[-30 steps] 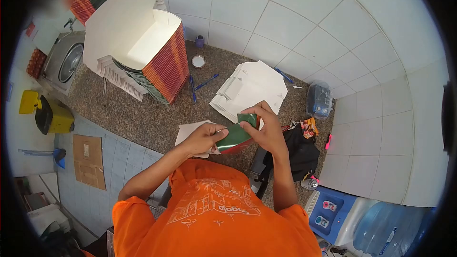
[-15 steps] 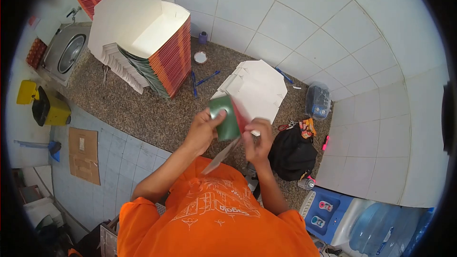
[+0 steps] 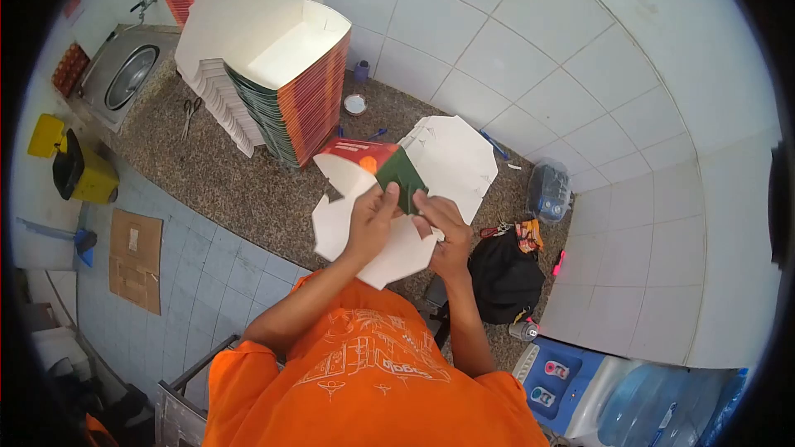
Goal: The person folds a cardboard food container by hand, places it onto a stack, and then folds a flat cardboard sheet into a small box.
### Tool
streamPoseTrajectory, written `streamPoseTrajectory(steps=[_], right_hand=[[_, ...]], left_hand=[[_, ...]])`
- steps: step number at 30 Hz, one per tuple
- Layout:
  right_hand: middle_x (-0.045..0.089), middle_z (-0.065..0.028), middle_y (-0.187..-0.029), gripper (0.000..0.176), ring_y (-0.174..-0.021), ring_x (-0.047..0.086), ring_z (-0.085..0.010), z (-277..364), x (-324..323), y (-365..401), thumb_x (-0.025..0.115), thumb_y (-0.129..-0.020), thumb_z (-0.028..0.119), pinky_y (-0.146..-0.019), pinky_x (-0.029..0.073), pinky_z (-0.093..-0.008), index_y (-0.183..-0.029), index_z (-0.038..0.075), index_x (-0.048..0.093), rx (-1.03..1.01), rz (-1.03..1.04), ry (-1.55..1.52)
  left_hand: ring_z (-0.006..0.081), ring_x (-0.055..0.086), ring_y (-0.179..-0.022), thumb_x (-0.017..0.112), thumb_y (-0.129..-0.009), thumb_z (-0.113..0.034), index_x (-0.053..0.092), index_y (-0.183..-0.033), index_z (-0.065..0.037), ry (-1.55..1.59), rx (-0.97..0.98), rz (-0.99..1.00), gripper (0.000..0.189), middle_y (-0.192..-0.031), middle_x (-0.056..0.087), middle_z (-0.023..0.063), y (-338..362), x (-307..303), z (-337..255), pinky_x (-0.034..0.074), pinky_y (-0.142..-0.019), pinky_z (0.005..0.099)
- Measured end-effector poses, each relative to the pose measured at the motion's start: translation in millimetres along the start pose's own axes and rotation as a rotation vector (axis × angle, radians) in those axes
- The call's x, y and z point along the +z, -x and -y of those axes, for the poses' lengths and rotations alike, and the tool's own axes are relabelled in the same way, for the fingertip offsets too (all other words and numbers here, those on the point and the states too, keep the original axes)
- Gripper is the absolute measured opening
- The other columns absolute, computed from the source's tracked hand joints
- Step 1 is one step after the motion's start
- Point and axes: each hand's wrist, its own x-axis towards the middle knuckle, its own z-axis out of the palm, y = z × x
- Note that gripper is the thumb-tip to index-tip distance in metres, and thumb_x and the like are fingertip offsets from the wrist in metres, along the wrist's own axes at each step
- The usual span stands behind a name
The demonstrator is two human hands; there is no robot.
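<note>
Between my two hands is a partly folded food carton, red and green outside with wide white flaps spread toward my body. My left hand grips it on the near left, thumb on the green side. At the right-hand corner of that green side, my right hand closes its fingers on the board. Just beyond them, flat white carton blanks lie on the counter. A tall stack of nested, formed cartons stands to the left, red and green outside, white inside.
On the granite counter are scissors, a small round container, blue pens, a plastic-wrapped pack and a black bag. A water dispenser stands at right, a sink at far left. The tiled wall bounds the back.
The carton has turned and opened out: its red side now faces up and left, and its white flaps spread below. My right hand has shifted its hold along the green side.
</note>
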Motion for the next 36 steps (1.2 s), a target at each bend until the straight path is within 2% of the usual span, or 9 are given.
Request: streamPoseTrajectory(steps=[2,5,7,11,18,20,25,31,36], right_hand=[[0.074,-0.0127,-0.118,0.04,-0.105,0.067,-0.0293,4.4,-10.0,-1.7,0.08,-0.079,0.0,-0.092,0.055,-0.0378,-0.118,0.003,0.075,-0.081,0.194,0.035],[0.075,-0.0108,-0.115,0.034,-0.104,0.068,-0.0286,0.9,2.4,1.2,0.079,-0.08,0.0,-0.092,0.054,-0.0372,-0.114,0.004,0.076,0.019,0.016,0.058],[0.074,-0.0113,-0.12,0.032,-0.107,0.066,-0.0294,-4.9,3.8,2.6,0.079,-0.08,0.001,-0.092,0.054,-0.0374,-0.112,0.004,0.077,-0.021,-0.001,0.089],[0.065,-0.013,-0.135,0.026,-0.118,0.061,-0.0325,12.3,5.9,-7.4,0.081,-0.08,0.004,-0.094,0.054,-0.0389,-0.106,0.005,0.078,-0.082,-0.046,0.182],[0.061,-0.0156,-0.139,0.019,-0.126,0.058,-0.0352,3.6,10.0,-19.1,0.083,-0.079,0.006,-0.1,0.051,-0.0429,-0.093,0.003,0.072,-0.153,0.001,0.192],[0.061,-0.0186,-0.139,0.025,-0.126,0.059,-0.0363,9.8,11.8,-23.7,0.085,-0.076,0.009,-0.101,0.05,-0.0442,-0.087,0.005,0.063,0.019,-0.027,0.046],[0.063,-0.0207,-0.131,0.033,-0.122,0.061,-0.034,9.8,1.1,-38.5,0.086,-0.073,0.011,-0.1,0.048,-0.04,-0.084,0.008,0.055,0.015,0.138,-0.051],[0.063,-0.0126,-0.106,0.03,-0.112,0.059,-0.0231,10.8,-19.0,-61.0,0.081,-0.074,0.004,-0.099,0.042,-0.034,-0.081,0.006,0.052,0.076,0.302,-0.172],[0.064,-0.0089,-0.098,0.027,-0.112,0.058,-0.0224,7.5,-50.2,-89.8,0.076,-0.073,0.019,-0.101,0.041,-0.0356,-0.08,0.008,0.053,0.234,0.526,-0.491]], left_hand=[[0.0042,0.061,-0.082,0.052,-0.11,-0.034,0.063,-0.117,-0.005,0.065,0.002,-0.014,0.031,-0.095,0.066,-0.0001,0.3,1.6,-1.6,0.051,-0.075,0.0237],[0.0041,0.061,-0.081,0.053,-0.109,-0.037,0.063,-0.109,-0.008,0.189,-0.02,-0.012,0.03,-0.09,0.063,-0.003,5.5,13.4,2.4,0.051,-0.074,0.0236],[0.0073,0.065,-0.096,0.05,-0.11,-0.033,0.061,-0.121,-0.003,0.257,0.013,-0.017,0.033,-0.107,0.068,0.0025,11.0,25.2,8.5,0.054,-0.086,0.0271],[0.0083,0.063,-0.095,0.05,-0.11,-0.03,0.06,-0.122,-0.003,0.258,-0.035,0.02,0.032,-0.115,0.066,0.0036,2.7,10.7,20.8,0.052,-0.081,0.0268],[0.0094,0.063,-0.088,0.05,-0.11,-0.028,0.063,-0.107,-0.004,0.205,-0.072,0.049,0.027,-0.098,0.066,0.0006,3.4,7.6,13.1,0.05,-0.078,0.026],[0.0093,0.062,-0.089,0.05,-0.11,-0.028,0.062,-0.107,-0.004,0.286,-0.037,0.076,0.027,-0.098,0.066,0.0005,5.6,7.3,11.6,0.049,-0.078,0.0259],[0.0104,0.063,-0.094,0.05,-0.11,-0.028,0.062,-0.107,-0.004,0.426,-0.132,0.142,0.027,-0.098,0.065,0.0017,8.4,1.8,-14.8,0.051,-0.081,0.0262],[0.0139,0.064,-0.111,0.05,-0.108,-0.028,0.058,-0.134,0.003,-0.14,-0.187,0.504,0.041,-0.12,0.067,0.012,20.2,-23.4,-103.9,0.052,-0.094,0.0301],[0.0229,0.056,-0.13,0.07,-0.095,-0.044,0.044,-0.15,0.003,-0.154,0.062,0.425,0.077,-0.138,0.062,0.0172,-2.6,-67.5,-141.7,0.046,-0.107,0.0408]])
